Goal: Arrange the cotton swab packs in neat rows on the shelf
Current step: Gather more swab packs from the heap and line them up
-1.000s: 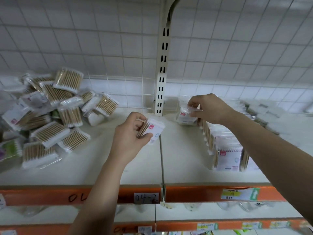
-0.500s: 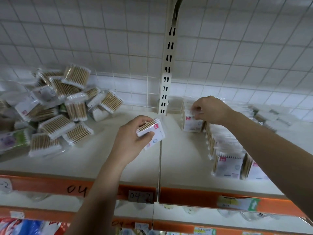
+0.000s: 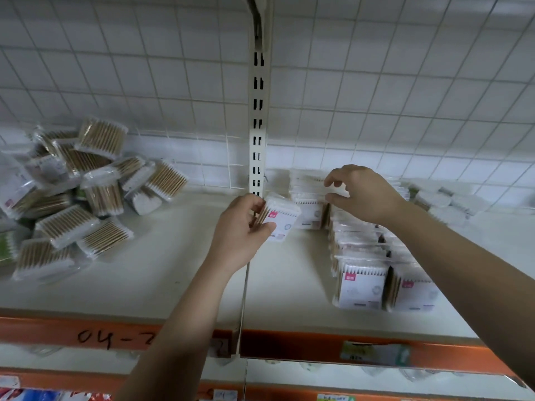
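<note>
My left hand (image 3: 241, 228) grips a cotton swab pack (image 3: 283, 219) with a white and pink label, held upright over the shelf (image 3: 173, 285) beside the upright post. Just right of it a similar pack (image 3: 309, 214) stands at the back of the shelf. My right hand (image 3: 363, 195) hovers at the top right of that pack, fingers and thumb curved with a gap and nothing clearly between them. Below that hand, two rows of standing packs (image 3: 362, 285) run toward the front edge. A loose pile of packs (image 3: 86, 198) lies at the left.
The slotted metal upright (image 3: 259, 125) rises at the back between the two shelf sections, against a white wire grid. Blurred flat white packs (image 3: 440, 199) lie at the far right back. The orange shelf edge (image 3: 289, 342) carries price tags; lower shelves show below.
My left hand has carried its pack up and right, close to the back row. My right hand set its pack upright at the back and has drawn slightly right of it.
</note>
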A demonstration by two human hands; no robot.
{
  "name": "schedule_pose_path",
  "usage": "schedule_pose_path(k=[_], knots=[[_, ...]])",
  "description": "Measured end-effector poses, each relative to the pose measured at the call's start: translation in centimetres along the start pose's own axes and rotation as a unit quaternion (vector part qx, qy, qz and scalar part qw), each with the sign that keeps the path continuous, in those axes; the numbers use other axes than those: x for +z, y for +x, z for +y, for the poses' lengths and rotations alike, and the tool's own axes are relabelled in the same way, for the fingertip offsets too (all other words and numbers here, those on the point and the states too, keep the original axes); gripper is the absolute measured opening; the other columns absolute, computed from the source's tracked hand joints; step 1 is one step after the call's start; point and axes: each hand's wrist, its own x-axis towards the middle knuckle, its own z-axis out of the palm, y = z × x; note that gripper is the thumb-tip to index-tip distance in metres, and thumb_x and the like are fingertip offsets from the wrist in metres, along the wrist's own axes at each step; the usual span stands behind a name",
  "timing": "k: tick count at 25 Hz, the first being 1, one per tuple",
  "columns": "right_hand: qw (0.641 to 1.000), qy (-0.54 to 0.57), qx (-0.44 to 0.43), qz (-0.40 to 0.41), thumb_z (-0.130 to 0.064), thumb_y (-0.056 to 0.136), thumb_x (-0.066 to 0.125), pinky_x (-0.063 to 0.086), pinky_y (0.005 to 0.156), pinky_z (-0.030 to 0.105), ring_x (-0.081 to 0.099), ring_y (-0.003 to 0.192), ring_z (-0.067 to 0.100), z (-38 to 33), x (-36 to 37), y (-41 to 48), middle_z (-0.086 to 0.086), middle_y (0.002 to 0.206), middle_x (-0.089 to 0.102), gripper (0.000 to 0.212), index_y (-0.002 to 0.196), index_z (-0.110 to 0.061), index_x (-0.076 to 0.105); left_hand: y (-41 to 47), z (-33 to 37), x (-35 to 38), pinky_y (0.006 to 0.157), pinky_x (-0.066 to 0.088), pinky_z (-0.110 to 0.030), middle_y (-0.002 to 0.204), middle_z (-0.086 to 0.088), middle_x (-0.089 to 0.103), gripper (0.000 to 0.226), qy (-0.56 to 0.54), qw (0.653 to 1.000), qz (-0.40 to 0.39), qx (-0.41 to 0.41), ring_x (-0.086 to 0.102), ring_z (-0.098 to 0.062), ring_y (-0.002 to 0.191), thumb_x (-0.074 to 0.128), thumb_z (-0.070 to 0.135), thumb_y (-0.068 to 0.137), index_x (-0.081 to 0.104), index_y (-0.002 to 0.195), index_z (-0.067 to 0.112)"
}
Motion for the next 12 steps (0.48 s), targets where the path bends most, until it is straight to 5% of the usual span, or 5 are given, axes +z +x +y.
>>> schedule_pose_path(k=[9,12], knots=[[0.999,0.028,-0.003,0.025,-0.026,0.090,0.059,0.042,0.073,0.028,0.047,0.081,0.012,1.6,-0.8,-2.4,0.000,0.097,0.059,0.019,0.107,-0.018,0.064,2.7,0.3,5.3,0.064,0.046,-0.020,0.074,0.008,0.061,0.035,0.010,0.996,-0.067,-0.059,0.061,-0.011,0.066,0.081,0.002,0.068,0.058,0.089,0.019],[0.999,0.029,-0.001,0.024,-0.027,0.090,0.059,0.046,0.074,0.031,0.048,0.081,0.013,1.9,-0.8,-2.7,-0.001,0.097,0.060,0.018,0.105,-0.019,0.064,3.2,0.3,5.8,0.072,0.054,-0.032,0.079,0.003,0.063,0.042,0.016,0.997,-0.067,-0.041,0.068,-0.020,0.075,0.083,-0.001,0.063,0.064,0.097,0.014]])
